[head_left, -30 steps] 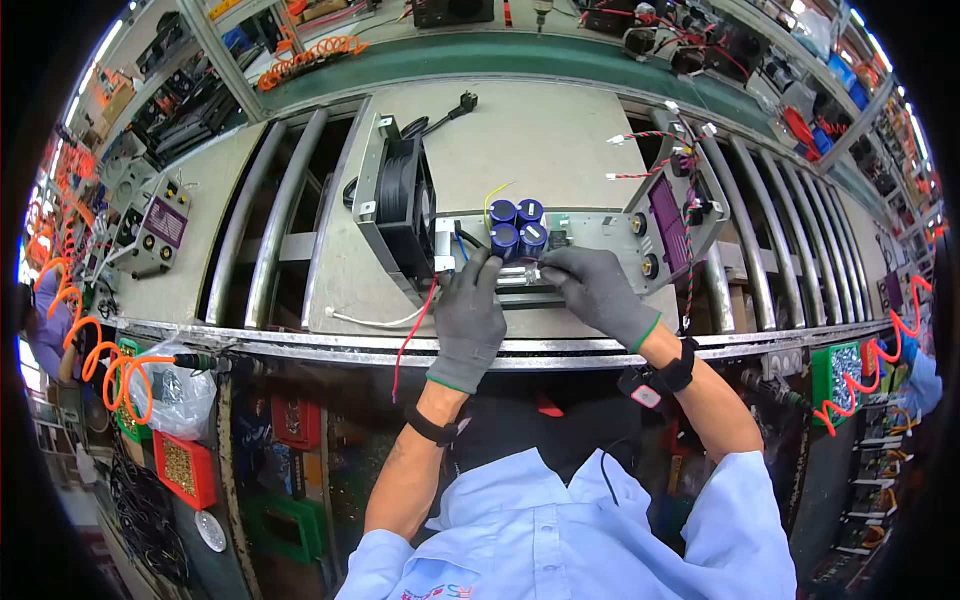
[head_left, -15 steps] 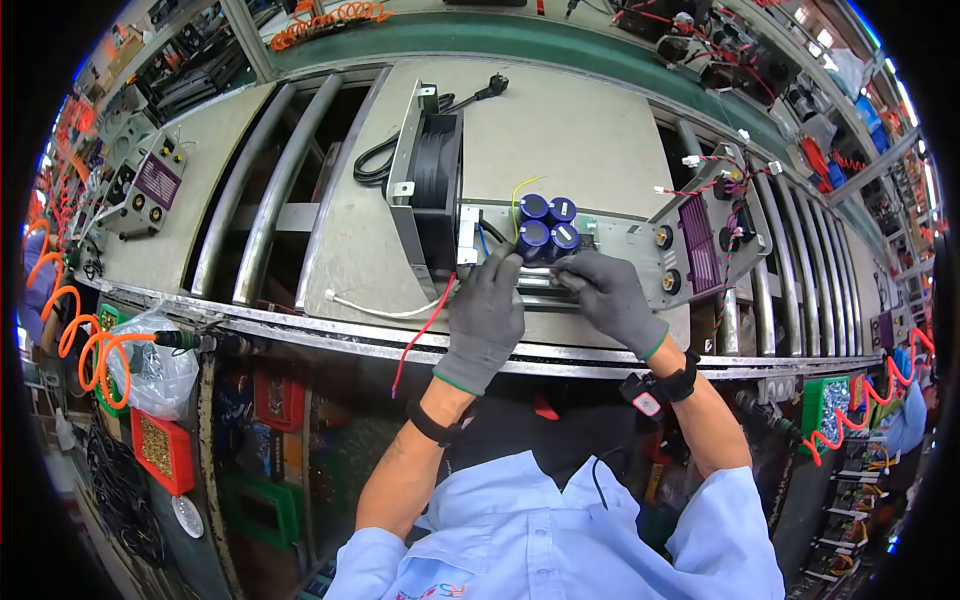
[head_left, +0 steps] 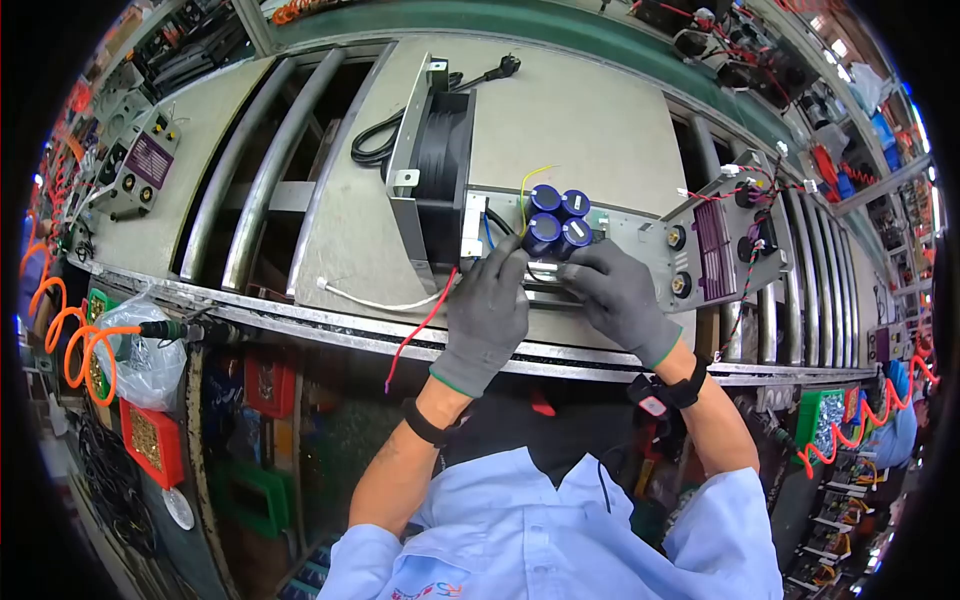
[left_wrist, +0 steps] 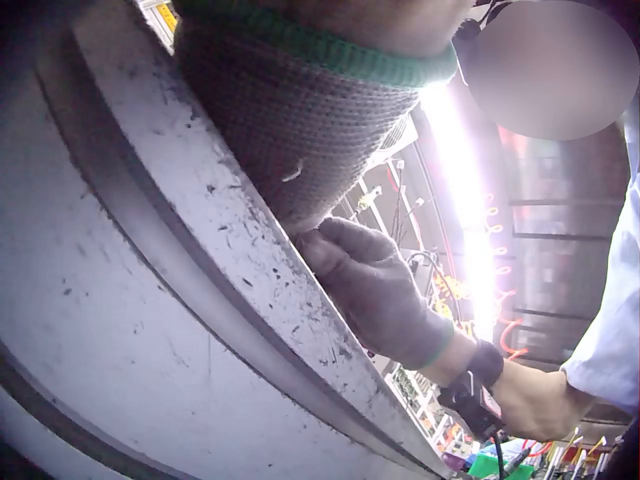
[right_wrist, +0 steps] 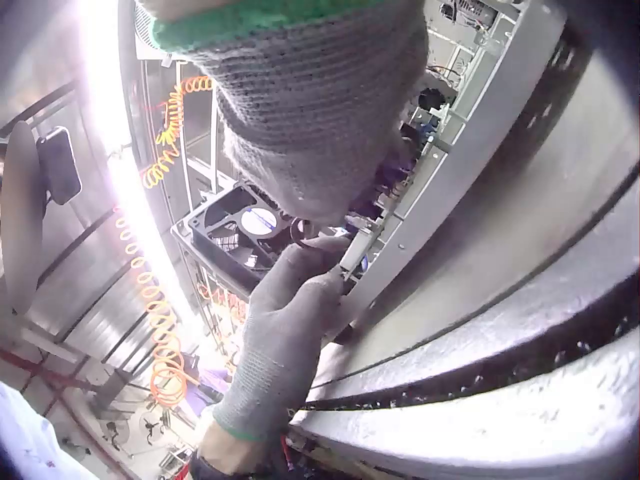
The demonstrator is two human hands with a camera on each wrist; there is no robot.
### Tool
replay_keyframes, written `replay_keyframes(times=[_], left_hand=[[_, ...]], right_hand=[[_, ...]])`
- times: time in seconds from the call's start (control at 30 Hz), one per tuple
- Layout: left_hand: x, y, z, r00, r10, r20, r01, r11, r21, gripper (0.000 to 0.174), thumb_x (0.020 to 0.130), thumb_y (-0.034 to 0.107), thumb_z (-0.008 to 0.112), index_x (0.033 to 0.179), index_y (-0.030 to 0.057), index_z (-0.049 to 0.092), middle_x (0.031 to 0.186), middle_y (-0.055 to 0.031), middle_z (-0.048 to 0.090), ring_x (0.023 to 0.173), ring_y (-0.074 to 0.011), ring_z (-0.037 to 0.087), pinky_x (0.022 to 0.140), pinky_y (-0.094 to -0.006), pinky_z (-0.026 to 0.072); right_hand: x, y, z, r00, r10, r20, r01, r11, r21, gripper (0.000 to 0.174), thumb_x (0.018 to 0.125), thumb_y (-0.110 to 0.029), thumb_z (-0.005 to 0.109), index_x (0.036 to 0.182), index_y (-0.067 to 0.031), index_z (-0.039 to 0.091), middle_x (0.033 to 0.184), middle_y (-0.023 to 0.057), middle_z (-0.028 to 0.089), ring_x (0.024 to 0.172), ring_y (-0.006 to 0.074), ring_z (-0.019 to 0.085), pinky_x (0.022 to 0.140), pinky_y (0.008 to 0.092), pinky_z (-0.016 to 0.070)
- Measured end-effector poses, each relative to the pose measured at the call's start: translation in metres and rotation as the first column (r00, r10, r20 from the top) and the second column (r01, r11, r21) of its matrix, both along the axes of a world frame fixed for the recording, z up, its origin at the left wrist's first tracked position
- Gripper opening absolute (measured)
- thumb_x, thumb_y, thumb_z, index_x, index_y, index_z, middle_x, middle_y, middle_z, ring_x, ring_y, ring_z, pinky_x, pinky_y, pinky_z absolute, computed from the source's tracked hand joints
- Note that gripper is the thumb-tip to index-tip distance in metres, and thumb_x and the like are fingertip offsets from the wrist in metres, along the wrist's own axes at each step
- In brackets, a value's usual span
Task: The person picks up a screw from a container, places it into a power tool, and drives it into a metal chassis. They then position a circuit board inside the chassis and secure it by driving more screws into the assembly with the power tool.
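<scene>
My gloved left hand [head_left: 488,315] reaches over the front edge of an open metal chassis [head_left: 650,240]. Its fingertips pinch a black cable [head_left: 498,222] beside the four-part cluster of blue capacitors [head_left: 543,229]. My gloved right hand [head_left: 622,300] has bent fingers close together at the metal strip [head_left: 543,268] in front of the capacitors; what its fingertips hold I cannot tell. A black fan [head_left: 440,170] on an upright panel stands left of the hands. A red wire [head_left: 415,335] and a white wire [head_left: 375,307] trail from the chassis; a yellow wire [head_left: 525,190] sticks up.
The purple-grilled end panel [head_left: 715,250] rises at the chassis's right, with red-and-black wires. A power cord [head_left: 490,75] lies behind the fan. Metal rollers [head_left: 285,165] flank the board [head_left: 580,110]. Another unit [head_left: 140,170] stands left; a red bin [head_left: 150,445] hangs below the bench.
The head view has shifted, so the bench shows slightly higher. Both hands stay at the chassis's front edge; the right fingers have drawn slightly away from the left and bent more.
</scene>
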State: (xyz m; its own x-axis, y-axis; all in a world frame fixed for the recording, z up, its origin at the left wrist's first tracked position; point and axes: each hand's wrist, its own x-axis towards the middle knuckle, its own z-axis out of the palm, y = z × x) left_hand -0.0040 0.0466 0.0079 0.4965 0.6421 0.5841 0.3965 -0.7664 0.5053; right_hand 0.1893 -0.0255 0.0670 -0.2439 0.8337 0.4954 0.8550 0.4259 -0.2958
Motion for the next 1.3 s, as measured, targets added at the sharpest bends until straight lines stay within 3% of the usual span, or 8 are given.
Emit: replay_keyframes(times=[0.1,0.3,0.6,0.8,1.0,1.1,1.2,1.3], left_hand=[[0.0,-0.001,0.0,1.0,0.007,0.019,-0.007,1.0,-0.001,0.038,0.08,0.001,0.059,0.118,0.0022,0.056,0.13,-0.0161,0.061,0.101,-0.0314,0.065,0.084,-0.0415,0.053],[0.0,-0.002,0.001,0.999,0.002,0.043,0.0,0.999,-0.042,0.036,0.081,-0.001,0.054,0.117,0.0015,0.059,0.129,-0.0176,0.063,0.107,-0.0327,0.066,0.087,-0.0414,0.0558],[-0.001,-0.005,0.003,1.0,-0.003,-0.018,0.002,0.997,-0.076,0.037,0.082,-0.001,0.055,0.119,0.0019,0.059,0.129,-0.0169,0.062,0.111,-0.033,0.064,0.091,-0.0421,0.0551],[-0.002,-0.006,0.005,0.999,0.007,-0.038,-0.005,0.999,0.035,0.035,0.085,0.004,0.057,0.121,0.002,0.056,0.132,-0.0182,0.059,0.109,-0.0343,0.063,0.091,-0.045,0.0522],[-0.07,-0.062,0.034,0.985,0.117,0.128,-0.113,0.993,-0.038,0.023,0.087,-0.002,0.06,0.109,0.0011,0.063,0.112,-0.0194,0.066,0.095,-0.0365,0.067,0.079,-0.0416,0.0559],[-0.095,-0.052,0.041,0.93,0.364,0.045,-0.366,0.928,0.069,0.017,0.087,0.0,0.065,0.104,0.0026,0.064,0.087,-0.0153,0.065,0.076,-0.0356,0.066,0.064,-0.0423,0.054],[-0.111,-0.049,0.038,0.955,0.28,-0.094,-0.274,0.959,0.07,0.018,0.089,0.007,0.067,0.107,0.0033,0.065,0.081,-0.0145,0.064,0.068,-0.0354,0.065,0.061,-0.044,0.0529],[-0.095,-0.059,0.028,0.879,0.346,-0.329,-0.332,0.938,0.099,0.019,0.093,0.023,0.065,0.105,0.0078,0.067,0.08,-0.0115,0.068,0.066,-0.0328,0.068,0.056,-0.0431,0.0543]], right_hand=[[0.005,-0.001,-0.021,0.987,-0.046,-0.157,0.036,0.997,-0.071,0.026,0.077,0.001,0.074,0.1,-0.0087,0.069,0.095,0.0096,0.067,0.082,0.0314,0.066,0.068,0.0379,0.0546],[0.007,-0.002,-0.03,0.977,-0.04,-0.209,0.03,0.998,-0.052,0.023,0.078,0.003,0.073,0.099,-0.0056,0.068,0.091,0.0112,0.065,0.081,0.0309,0.066,0.067,0.0385,0.0539],[-0.008,-0.01,-0.032,0.972,-0.188,-0.142,0.186,0.982,-0.03,0.021,0.08,0.002,0.069,0.099,-0.0059,0.065,0.088,0.0103,0.063,0.079,0.0319,0.064,0.063,0.0413,0.0524],[-0.016,-0.011,-0.027,0.977,-0.21,-0.047,0.211,0.977,0.032,0.019,0.081,-0.002,0.068,0.099,-0.0086,0.066,0.087,0.009,0.062,0.079,0.0311,0.064,0.064,0.0423,0.0534],[-0.02,-0.019,-0.027,0.961,-0.269,-0.069,0.271,0.963,0.011,0.016,0.083,-0.006,0.067,0.099,-0.0091,0.067,0.087,0.0093,0.063,0.08,0.0303,0.065,0.067,0.0425,0.0547],[-0.019,-0.02,-0.031,0.959,-0.267,-0.094,0.272,0.962,0.039,0.014,0.085,-0.009,0.068,0.099,-0.0093,0.067,0.086,0.0092,0.064,0.081,0.0309,0.066,0.068,0.0427,0.0552],[-0.017,-0.02,-0.031,0.955,-0.272,-0.119,0.273,0.962,-0.015,0.013,0.089,-0.013,0.067,0.102,-0.0089,0.067,0.089,0.0097,0.064,0.082,0.0315,0.066,0.069,0.0424,0.0553],[-0.022,-0.028,-0.025,0.947,-0.265,-0.183,0.267,0.964,-0.014,0.016,0.092,-0.016,0.067,0.106,-0.0081,0.067,0.091,0.011,0.064,0.082,0.0316,0.066,0.071,0.0425,0.0553]])
